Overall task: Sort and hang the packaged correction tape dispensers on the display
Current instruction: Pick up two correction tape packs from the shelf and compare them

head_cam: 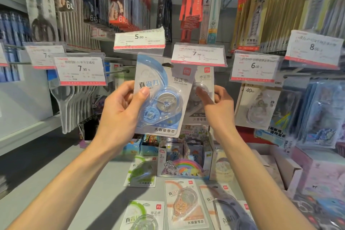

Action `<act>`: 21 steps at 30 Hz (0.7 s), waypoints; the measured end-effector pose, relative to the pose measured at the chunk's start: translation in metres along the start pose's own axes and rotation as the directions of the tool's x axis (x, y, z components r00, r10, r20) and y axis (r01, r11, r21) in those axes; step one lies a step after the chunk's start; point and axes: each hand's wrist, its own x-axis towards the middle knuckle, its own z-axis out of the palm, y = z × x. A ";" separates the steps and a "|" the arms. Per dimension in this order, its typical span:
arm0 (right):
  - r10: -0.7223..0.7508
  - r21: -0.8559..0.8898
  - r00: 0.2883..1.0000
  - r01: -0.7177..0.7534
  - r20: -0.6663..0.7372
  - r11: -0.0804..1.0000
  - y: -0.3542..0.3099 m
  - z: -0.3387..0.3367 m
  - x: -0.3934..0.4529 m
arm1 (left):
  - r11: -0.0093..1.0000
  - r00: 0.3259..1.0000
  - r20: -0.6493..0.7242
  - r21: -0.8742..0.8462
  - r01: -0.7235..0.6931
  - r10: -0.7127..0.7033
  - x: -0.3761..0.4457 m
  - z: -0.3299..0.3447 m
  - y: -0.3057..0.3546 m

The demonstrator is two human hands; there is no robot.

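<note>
My left hand (119, 106) grips a packaged blue correction tape dispenser (164, 99) by its left edge, holding it upright in front of the display. Its hang hole sits just below the 7.90 price tag (198, 55). My right hand (218, 106) holds the hanging packs of clear correction tape (202, 87) right behind it, thumb on their front. On the grey shelf (104, 183) below lie more packs: two green ones (142, 172) (142, 214), an orange one (186, 203) and a dark blue one (231, 209).
Pegs with price tags stick out towards me: scissors (69, 102) at the left, a 40m tape pack (258, 106) under the 6.00 tag (254, 66) at the right. A My Little Pony display box (183, 160) stands on the shelf under my hands.
</note>
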 end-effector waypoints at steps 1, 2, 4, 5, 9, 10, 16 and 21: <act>0.015 -0.031 1.000 -0.015 -0.008 0.999 0.004 0.002 0.003 | 1.000 1.000 0.007 0.025 -0.002 0.002 0.000 -0.001 -0.001; 0.034 -0.059 0.999 -0.035 -0.016 0.998 0.008 0.004 0.006 | 0.999 1.000 0.013 0.047 -0.002 0.002 0.000 -0.002 -0.002; 0.078 -0.119 0.997 -0.080 -0.023 0.990 0.013 0.009 0.010 | 0.997 1.000 0.028 0.078 0.005 -0.007 -0.001 -0.004 -0.003; 0.103 -0.167 0.994 -0.105 -0.020 0.980 0.013 0.010 0.011 | 0.996 0.999 0.034 0.083 0.014 -0.017 -0.001 -0.005 -0.004; 0.103 -0.273 0.994 -0.093 0.025 0.958 0.016 0.005 0.008 | 0.995 0.999 0.030 0.095 0.035 -0.038 0.000 -0.008 -0.008; 0.103 -0.245 0.994 -0.094 0.024 0.965 0.017 0.000 0.006 | 0.994 0.999 0.029 0.099 0.039 -0.042 0.000 -0.007 -0.010; 0.002 -0.161 1.000 -0.007 -0.029 0.987 0.006 -0.034 -0.017 | 0.992 0.996 0.025 0.096 0.083 -0.085 -0.001 0.007 -0.023; 0.012 -0.143 0.959 0.030 0.284 0.989 -0.015 -0.040 -0.050 | 0.993 0.993 0.025 0.034 0.112 -0.113 0.000 0.036 -0.027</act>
